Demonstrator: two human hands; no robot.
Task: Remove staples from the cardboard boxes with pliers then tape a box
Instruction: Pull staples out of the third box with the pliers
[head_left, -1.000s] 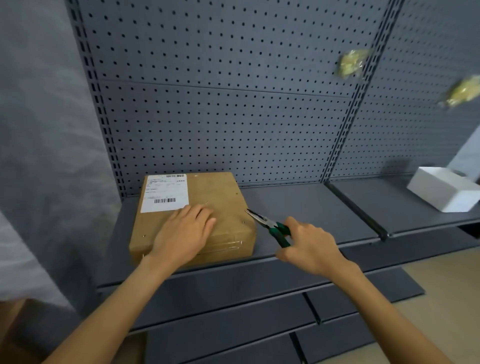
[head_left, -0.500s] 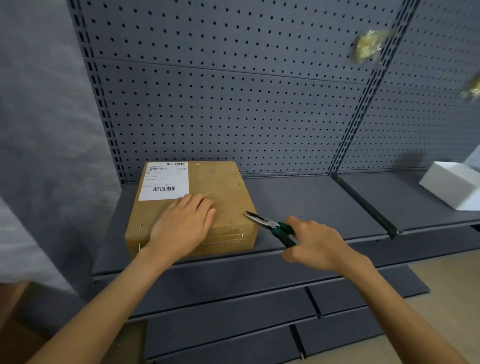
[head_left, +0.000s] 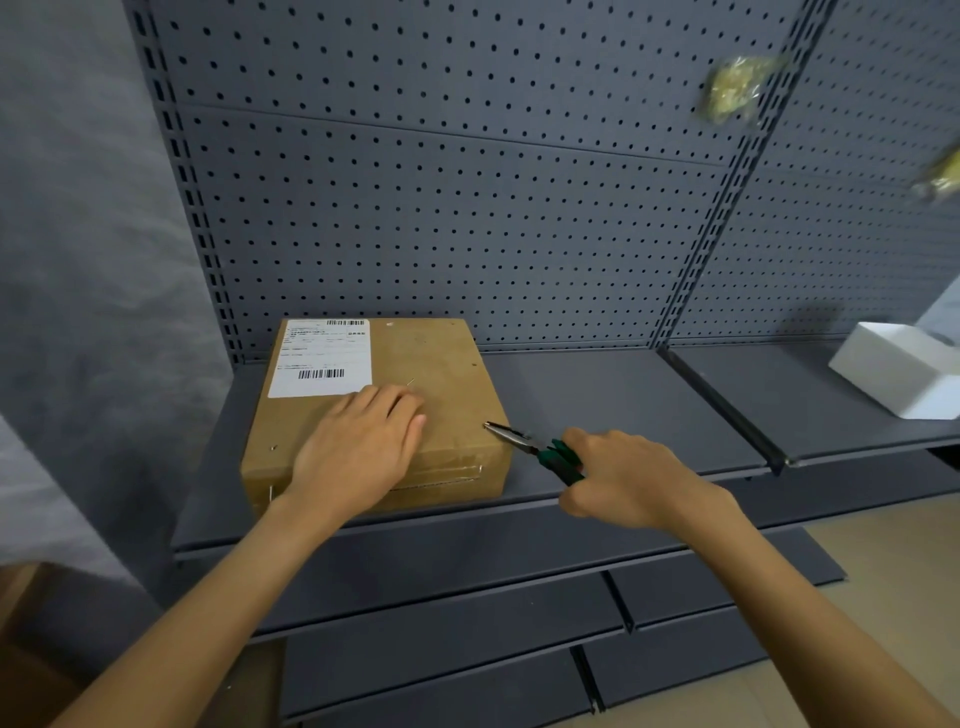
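One cardboard box (head_left: 436, 374) sat on shelf (head_left: 597, 395); left hand (head_left: 358, 452) pressed flat atop it; right hand (head_left: 628, 478), at 3 o'clock, grasped green-handled pliers (head_left: 540, 449), tips touching box.

Left hand (head_left: 358, 452) flat, palm down, fingers straight, right hand (head_left: 628, 480) curled in a grip, both forearms extended forward

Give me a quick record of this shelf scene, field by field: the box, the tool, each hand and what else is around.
box: cardboard box on grey shelf, shipping label on top
tool: green-handled pliers, tip at the box's right top edge
left hand: flat on the box
right hand: grips the pliers
elsewhere: white foam box on the right-hand shelf
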